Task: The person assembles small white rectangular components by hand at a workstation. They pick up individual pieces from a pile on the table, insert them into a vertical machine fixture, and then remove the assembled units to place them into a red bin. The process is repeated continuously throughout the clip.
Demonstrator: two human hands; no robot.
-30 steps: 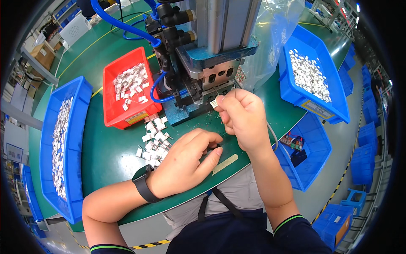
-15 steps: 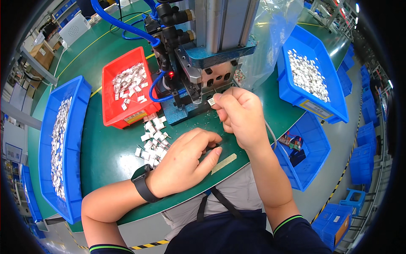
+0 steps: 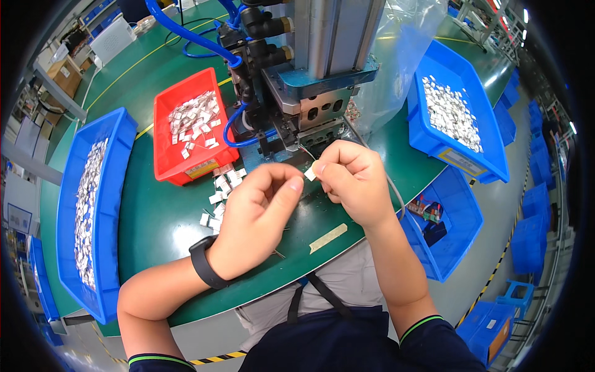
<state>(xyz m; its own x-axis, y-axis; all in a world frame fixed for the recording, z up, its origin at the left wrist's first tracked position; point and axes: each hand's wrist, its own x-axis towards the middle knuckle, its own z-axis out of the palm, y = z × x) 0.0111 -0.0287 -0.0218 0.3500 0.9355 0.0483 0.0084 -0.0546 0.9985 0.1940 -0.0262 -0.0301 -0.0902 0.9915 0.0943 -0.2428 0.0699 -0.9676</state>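
My right hand [image 3: 356, 180] pinches a small white connector [image 3: 311, 174] between thumb and forefinger, just in front of the press [image 3: 322, 105]. A thin lead shows above the connector, towards the press tooling. My left hand [image 3: 257, 214], with a black wristband, is raised beside it. Its thumb and forefinger come together close to the connector; whatever they hold, if anything, is hidden. A loose pile of white connectors [image 3: 218, 197] lies on the green table, partly behind my left hand. Some thin leads stick out below that hand.
A red bin [image 3: 162, 149] and a long blue bin [image 3: 110, 248] with white parts stand on the left. Another filled blue bin [image 3: 462, 158] is at the right. Below it hangs a blue tray [image 3: 458, 239]. Blue air hoses [image 3: 192, 36] run to the press. Tape [image 3: 328, 239] marks the table edge.
My left hand has lifted from the table and moved up towards the right hand, its fingers curling in. The right hand has drawn slightly back from the press with the connector.
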